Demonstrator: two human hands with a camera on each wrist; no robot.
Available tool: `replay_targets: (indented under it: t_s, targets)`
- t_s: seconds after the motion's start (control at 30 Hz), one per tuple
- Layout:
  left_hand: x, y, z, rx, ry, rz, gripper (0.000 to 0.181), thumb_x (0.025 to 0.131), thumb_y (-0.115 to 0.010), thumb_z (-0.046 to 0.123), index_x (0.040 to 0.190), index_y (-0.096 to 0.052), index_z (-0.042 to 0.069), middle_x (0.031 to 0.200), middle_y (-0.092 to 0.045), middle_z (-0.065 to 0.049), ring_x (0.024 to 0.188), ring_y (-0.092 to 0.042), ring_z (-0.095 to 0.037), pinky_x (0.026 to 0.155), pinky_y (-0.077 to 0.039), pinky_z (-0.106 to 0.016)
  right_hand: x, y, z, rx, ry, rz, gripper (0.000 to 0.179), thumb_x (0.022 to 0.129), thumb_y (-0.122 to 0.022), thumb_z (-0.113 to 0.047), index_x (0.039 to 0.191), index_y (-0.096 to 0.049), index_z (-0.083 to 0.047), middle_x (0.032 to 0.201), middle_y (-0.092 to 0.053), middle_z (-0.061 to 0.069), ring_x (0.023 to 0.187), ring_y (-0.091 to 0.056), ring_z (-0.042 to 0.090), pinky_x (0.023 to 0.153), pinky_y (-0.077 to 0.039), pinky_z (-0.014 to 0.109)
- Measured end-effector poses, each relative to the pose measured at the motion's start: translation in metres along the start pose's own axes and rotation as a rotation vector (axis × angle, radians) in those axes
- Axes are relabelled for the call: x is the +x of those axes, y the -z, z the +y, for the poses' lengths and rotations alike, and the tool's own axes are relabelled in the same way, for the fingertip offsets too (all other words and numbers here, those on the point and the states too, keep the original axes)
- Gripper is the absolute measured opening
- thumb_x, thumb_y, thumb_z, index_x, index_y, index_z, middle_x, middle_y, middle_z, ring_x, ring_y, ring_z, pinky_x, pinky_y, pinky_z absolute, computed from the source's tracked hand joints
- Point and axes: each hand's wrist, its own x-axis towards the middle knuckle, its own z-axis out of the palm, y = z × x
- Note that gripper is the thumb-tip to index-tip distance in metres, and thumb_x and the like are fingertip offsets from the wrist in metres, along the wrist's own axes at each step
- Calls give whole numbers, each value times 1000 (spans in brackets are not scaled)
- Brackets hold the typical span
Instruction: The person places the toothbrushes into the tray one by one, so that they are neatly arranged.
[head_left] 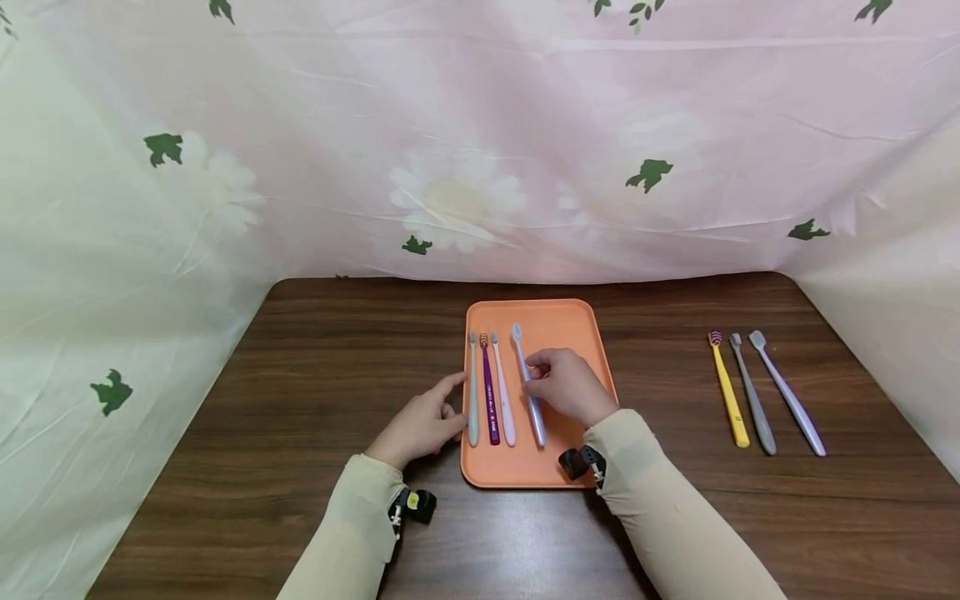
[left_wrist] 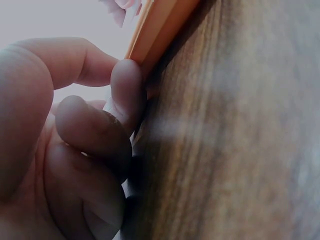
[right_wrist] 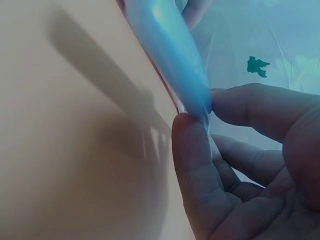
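Note:
An orange tray (head_left: 495, 475) lies on the table. My right hand (head_left: 572, 385) pinches a pale blue toothbrush (head_left: 536, 417) by its handle, low over the tray; the right wrist view shows thumb and fingertip on the toothbrush (right_wrist: 170, 50). At the tray's left edge is my left hand (head_left: 422, 423), pinching the rim (left_wrist: 142, 45) between thumb and finger in the left wrist view. Side by side along the tray's left part lie a pale grey-green toothbrush (head_left: 473, 400), a purple toothbrush (head_left: 490, 396) and a pale pink toothbrush (head_left: 506, 408), heads pointing away from me.
On the table (head_left: 337, 358) to the right of the tray lie a yellow toothbrush (head_left: 727, 387), a grey toothbrush (head_left: 752, 396) and a lavender toothbrush (head_left: 789, 396), fanned slightly apart. A floral pink-and-white cloth (head_left: 480, 125) hangs behind and at both sides of the table.

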Motion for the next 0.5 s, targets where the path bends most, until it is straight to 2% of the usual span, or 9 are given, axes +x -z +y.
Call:
replay_targets:
  t_s: [0.5]
  targets:
    - [-1,0,-1,-11,-11,0,64,89,-58,21,146,-29,25,64,-60,-2,42,-48,-15,41,-44,-33,3,-3,-2,-4,-5,-13,32,80,-71,-12,110,-63,-2,86,-59,6,71,-54,16,57,-46,26]
